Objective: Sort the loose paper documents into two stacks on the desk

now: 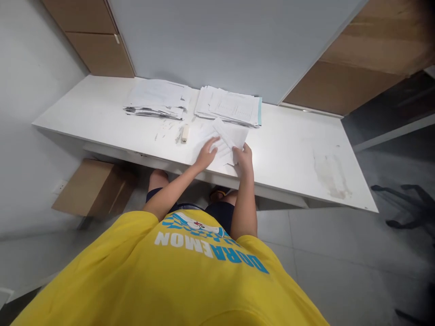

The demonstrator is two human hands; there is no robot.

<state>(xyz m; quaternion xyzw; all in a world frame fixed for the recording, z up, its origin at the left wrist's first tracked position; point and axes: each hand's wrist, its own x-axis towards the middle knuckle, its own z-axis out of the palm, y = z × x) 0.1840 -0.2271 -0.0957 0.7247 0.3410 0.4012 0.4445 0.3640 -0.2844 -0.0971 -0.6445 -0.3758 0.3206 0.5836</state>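
Observation:
Loose white sheets of paper [217, 142] lie at the front of the white desk, some overlapping at an angle. My left hand [206, 155] rests on the left sheet, its fingers apart and stretched over the printed lines. On the other side, my right hand [244, 158] pinches the edge of a folded or overlapping paper sheet [238, 134], thumb on top and fingers at its right side. Just left of the papers lies a small cream-coloured block with a metal end, perhaps a stapler [185, 134].
Two paper stacks stand against the back panel, a left stack [154, 95] and a right stack [231, 106]. The desk [292, 149] has a stained patch at right. A cardboard box [83, 188] sits below left; dark chair legs [408, 203] stand at right.

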